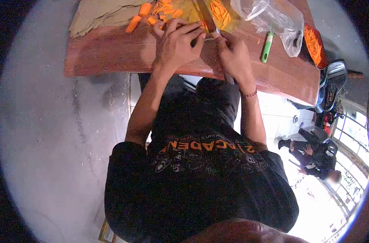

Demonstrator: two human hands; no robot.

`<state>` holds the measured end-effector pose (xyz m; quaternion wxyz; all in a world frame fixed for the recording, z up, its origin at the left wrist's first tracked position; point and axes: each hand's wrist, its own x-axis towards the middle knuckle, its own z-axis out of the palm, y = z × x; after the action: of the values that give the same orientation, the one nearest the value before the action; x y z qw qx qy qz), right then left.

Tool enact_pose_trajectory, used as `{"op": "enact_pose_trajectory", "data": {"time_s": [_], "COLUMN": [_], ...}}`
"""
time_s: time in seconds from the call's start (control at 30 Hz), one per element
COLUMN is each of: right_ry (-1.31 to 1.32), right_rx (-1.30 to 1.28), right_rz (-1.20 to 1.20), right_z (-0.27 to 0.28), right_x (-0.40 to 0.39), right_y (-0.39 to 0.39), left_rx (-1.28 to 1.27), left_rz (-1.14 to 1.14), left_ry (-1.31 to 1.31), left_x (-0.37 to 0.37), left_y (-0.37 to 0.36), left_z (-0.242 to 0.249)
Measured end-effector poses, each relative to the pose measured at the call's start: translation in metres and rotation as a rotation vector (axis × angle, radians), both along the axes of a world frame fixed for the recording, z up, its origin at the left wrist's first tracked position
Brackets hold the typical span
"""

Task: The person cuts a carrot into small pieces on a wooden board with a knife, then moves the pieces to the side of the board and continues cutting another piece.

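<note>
My right hand point(235, 54) is closed around the handle of a knife point(206, 16), whose blade points away from me over a yellowish cutting board point(188, 10). Beside the blade, my left hand point(178, 44) bends its fingers down onto a piece of carrot point(204, 26), mostly hidden under the fingertips. Cut carrot strips point(220, 16) lie right of the blade. More carrot pieces point(164, 8) are heaped to its left, and thicker carrot chunks point(145, 9) rest near my left fingers.
A green-handled peeler point(267, 47) lies on the wooden table point(107, 54), right of my hand. Beyond it are a clear plastic bag point(279, 20) and a red container point(323, 60) of carrot strips. Brown paper point(99, 16) covers the far left. A person point(320, 156) sits at lower right.
</note>
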<state>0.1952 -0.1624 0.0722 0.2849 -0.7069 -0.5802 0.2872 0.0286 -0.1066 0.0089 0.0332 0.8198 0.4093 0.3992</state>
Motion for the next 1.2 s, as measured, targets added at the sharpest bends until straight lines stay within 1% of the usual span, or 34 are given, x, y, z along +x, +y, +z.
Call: {"op": "enact_pose_trajectory", "data": {"time_s": [0.3, 0.37, 0.43, 0.57, 0.63, 0.7, 0.8, 0.93, 1.0, 1.07, 1.1, 1.13, 1.2], "right_ry": [0.006, 0.01, 0.014, -0.053, -0.073, -0.059, -0.027, -0.007, 0.025, 0.042, 0.058, 0.058, 0.042], "right_rx": [-0.001, -0.003, -0.004, 0.057, 0.065, 0.019, 0.035, 0.053, 0.02, -0.011, -0.04, -0.04, 0.048], "right_rz": [-0.012, -0.013, -0.014, -0.008, -0.02, -0.03, -0.03, -0.048, -0.033, -0.037, -0.042, -0.042, -0.01], "right_z": [0.007, 0.006, 0.004, -0.001, -0.002, 0.001, 0.004, 0.009, 0.008, 0.012, 0.014, 0.014, 0.011], "right_x": [-0.003, -0.005, -0.006, -0.001, 0.003, 0.006, 0.008, 0.006, 0.009, 0.008, 0.007, 0.006, 0.001], "right_y": [-0.005, -0.004, -0.003, 0.005, 0.009, 0.011, 0.011, 0.006, 0.005, 0.004, 0.002, 0.0, -0.004], "left_rx": [-0.001, 0.045, 0.043, 0.023, 0.004, -0.017, 0.002, -0.007, -0.006, 0.081, 0.081, 0.049, 0.016], "left_rz": [-0.003, 0.05, 0.045, 0.05, 0.033, 0.016, 0.034, 0.022, 0.019, 0.066, 0.066, 0.065, 0.064], "left_ry": [0.0, 0.04, 0.039, 0.062, 0.042, 0.021, 0.063, 0.005, -0.024, -0.028, -0.028, -0.007, 0.016], "left_x": [0.001, 0.001, 0.001, 0.001, 0.0, 0.0, 0.0, 0.001, 0.001, 0.001, 0.001, 0.001, 0.0], "left_y": [0.001, 0.003, 0.003, -0.004, -0.001, -0.001, -0.004, 0.001, 0.003, 0.004, 0.003, 0.0, 0.0], "left_z": [-0.005, -0.009, -0.009, 0.008, 0.0, 0.0, 0.006, -0.004, -0.007, -0.009, -0.007, -0.004, -0.003]}}
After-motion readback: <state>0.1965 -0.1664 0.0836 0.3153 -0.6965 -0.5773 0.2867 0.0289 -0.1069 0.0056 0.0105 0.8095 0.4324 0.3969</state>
